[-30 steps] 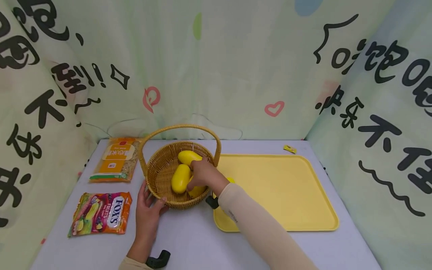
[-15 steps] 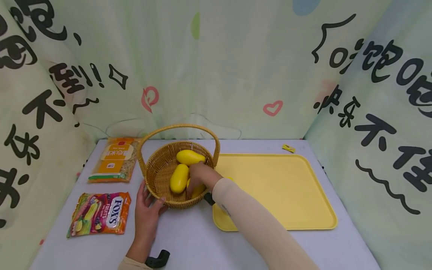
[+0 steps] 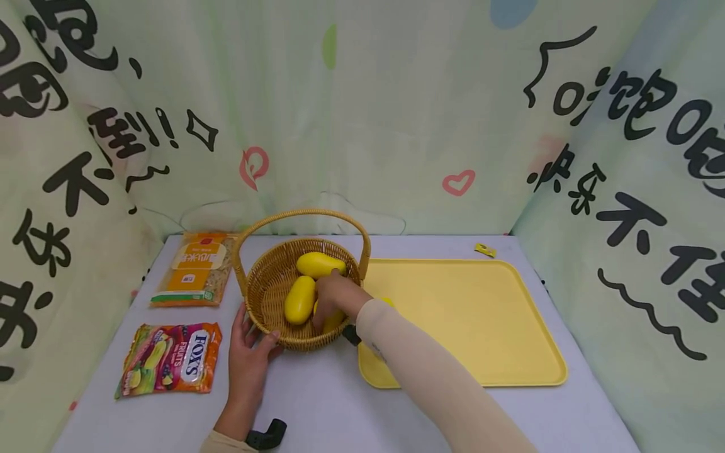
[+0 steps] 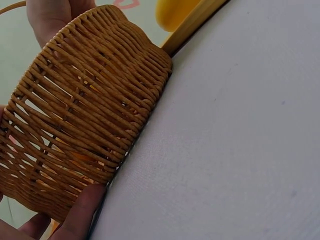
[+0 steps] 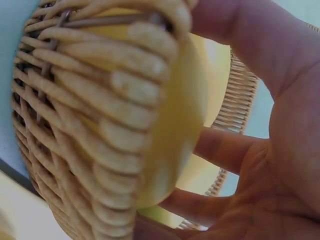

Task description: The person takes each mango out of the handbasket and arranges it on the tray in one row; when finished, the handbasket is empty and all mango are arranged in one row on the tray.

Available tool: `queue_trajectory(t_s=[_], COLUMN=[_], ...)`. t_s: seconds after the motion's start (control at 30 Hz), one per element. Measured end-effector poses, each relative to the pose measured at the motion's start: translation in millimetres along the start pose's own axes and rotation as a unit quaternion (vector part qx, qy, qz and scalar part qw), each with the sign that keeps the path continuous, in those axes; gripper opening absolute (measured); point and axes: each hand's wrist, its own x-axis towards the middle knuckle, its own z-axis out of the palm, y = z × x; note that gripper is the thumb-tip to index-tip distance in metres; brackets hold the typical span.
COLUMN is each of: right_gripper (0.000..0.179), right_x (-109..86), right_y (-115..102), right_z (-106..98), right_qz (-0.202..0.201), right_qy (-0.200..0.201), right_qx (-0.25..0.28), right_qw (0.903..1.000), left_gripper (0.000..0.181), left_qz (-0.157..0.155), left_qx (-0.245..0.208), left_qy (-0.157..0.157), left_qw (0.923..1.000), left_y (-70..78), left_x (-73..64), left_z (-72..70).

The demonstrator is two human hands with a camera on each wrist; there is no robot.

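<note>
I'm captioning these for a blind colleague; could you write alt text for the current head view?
A right hand grips a yellow fruit in a wicker basket holding two more, while the left hand holds the basket's near left side. Left of it lie a FOX'S bag and an orange bag; right of it, a yellow tray.

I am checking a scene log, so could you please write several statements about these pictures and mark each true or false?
1. The right hand grips a yellow fruit. True.
2. The left hand touches the FOX'S bag. False: it holds the wicker basket.
3. The basket's handle stands upright. True.
4. The yellow tray is left of the basket. False: it is on the right.
5. In the head view, the orange packet lies beyond the FOX'S bag. True.
</note>
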Motion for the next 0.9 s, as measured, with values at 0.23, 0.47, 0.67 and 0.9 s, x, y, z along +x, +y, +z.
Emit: queue_trajectory(t_s=[0.23,0.47,0.67,0.9], right_gripper=[0.063,0.069,0.065,0.056], right_x=[-1.0,1.8,-1.6,-7.6], right_y=[7.6,11.9,12.7,14.8], right_z=[2.3,7.5,10.0,10.9], right_qz=[-0.011,-0.019,-0.028,-0.064], right_qy=[0.036,0.05,0.048,0.064], right_qx=[0.025,0.051,0.065,0.052], right_qw=[0.999,0.9973,0.9964,0.9946], left_gripper=[0.095,0.094,0.094,0.093], left_qz=[0.006,0.011,0.011,0.012], left_qx=[0.005,0.006,0.008,0.013], left_qy=[-0.005,-0.005,-0.004,0.001], left_qw=[1.0,0.9999,0.9999,0.9998], left_y=[0.6,-0.7,-0.4,-1.4], left_x=[-0.7,-1.9,-3.1,-1.1], left_z=[0.8,0.7,1.4,1.1])
